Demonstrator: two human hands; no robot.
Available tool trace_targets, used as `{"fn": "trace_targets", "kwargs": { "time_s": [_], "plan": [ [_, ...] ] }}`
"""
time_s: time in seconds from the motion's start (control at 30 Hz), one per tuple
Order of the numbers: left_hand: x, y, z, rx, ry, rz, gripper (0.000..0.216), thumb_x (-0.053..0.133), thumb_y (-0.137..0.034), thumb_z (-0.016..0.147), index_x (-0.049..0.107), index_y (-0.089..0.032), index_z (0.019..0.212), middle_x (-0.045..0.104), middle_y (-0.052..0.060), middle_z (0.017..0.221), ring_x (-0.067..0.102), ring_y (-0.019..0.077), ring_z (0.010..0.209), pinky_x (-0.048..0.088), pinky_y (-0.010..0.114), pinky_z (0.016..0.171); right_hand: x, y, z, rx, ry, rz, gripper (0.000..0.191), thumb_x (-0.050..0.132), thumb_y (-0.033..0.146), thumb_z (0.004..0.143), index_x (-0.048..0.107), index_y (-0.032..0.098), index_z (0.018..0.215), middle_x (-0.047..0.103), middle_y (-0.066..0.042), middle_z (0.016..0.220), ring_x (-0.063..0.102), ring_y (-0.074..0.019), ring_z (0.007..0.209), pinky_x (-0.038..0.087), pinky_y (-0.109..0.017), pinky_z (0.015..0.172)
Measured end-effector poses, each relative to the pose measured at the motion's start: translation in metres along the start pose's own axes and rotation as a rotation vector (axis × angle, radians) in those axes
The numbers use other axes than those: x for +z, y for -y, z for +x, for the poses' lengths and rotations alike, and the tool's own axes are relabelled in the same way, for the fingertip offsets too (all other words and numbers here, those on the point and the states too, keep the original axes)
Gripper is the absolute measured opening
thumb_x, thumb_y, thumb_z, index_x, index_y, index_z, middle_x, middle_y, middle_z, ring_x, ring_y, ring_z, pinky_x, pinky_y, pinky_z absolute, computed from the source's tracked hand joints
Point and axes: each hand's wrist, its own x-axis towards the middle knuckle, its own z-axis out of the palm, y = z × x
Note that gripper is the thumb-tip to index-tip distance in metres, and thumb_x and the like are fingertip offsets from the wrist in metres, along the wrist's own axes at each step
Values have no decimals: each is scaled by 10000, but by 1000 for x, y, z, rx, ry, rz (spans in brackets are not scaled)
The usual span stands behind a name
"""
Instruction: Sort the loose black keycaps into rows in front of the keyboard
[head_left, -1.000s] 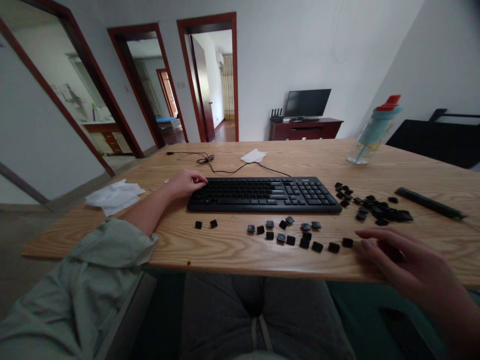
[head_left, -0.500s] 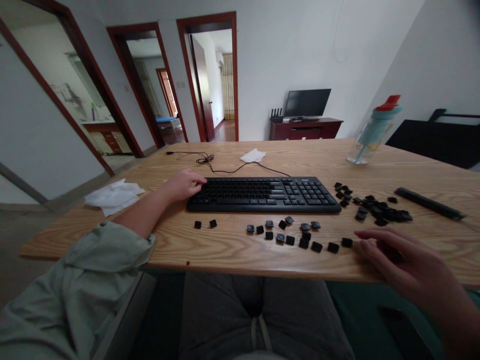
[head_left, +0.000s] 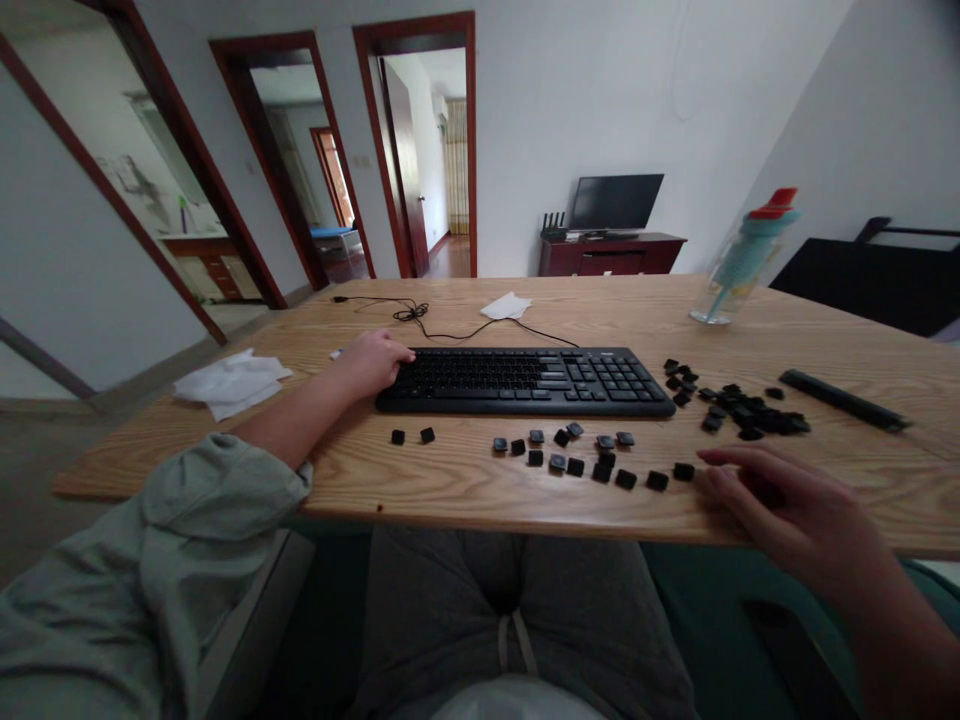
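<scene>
A black keyboard [head_left: 525, 381] lies across the middle of the wooden table [head_left: 465, 490]. My left hand [head_left: 371, 362] rests on the keyboard's left end with its fingers curled over the edge. Several loose black keycaps [head_left: 577, 453] are scattered in front of the keyboard. Another heap of keycaps [head_left: 739, 410] lies to its right. My right hand [head_left: 780, 505] lies at the table's front edge, right of the scattered keycaps, fingers spread and pointing left. I see nothing in it.
A long black bar [head_left: 844, 399] lies at the right. A teal bottle with a red lid [head_left: 742, 258] stands at the back right. White tissues [head_left: 232, 380] lie at the left, another tissue [head_left: 506, 306] and the keyboard cable [head_left: 420, 318] behind.
The view has shifted slightly, so everything sits a little higher in the picture. Both hands have kept their places on the table.
</scene>
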Motion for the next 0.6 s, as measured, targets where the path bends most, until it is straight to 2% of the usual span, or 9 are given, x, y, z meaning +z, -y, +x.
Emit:
{"fn": "trace_targets", "kwargs": {
  "time_s": [0.23,0.37,0.47,0.6],
  "plan": [
    [4,0,0,-23,12,41,406,536,-183,799,804,-196,1104,696,164,860,594,310,872,481,461,852,1,-2,0,-27,16,5,372,548,536,916,705,210,1000,692,-60,921,596,-170,638,494,-321,601],
    [4,-2,0,-46,-12,28,378,562,-199,800,806,-190,1089,684,160,895,615,307,879,489,465,894,0,-8,2,-31,37,-3,358,558,530,919,706,220,1020,698,-61,976,625,-172,670,511,-315,614],
    [5,-4,-1,-44,-22,44,401,562,-148,782,801,-183,1102,690,158,927,619,307,924,480,466,924,-1,-9,4,-42,64,-23,353,572,521,905,718,218,1010,706,-59,980,642,-171,671,516,-303,603],
    [10,1,-2,-54,-50,37,423,541,-124,781,796,-186,1112,707,148,957,622,293,937,491,437,904,-1,-1,2,-13,16,-13,381,550,544,905,715,211,991,709,-61,931,637,-185,659,508,-322,610]
  ]
}}
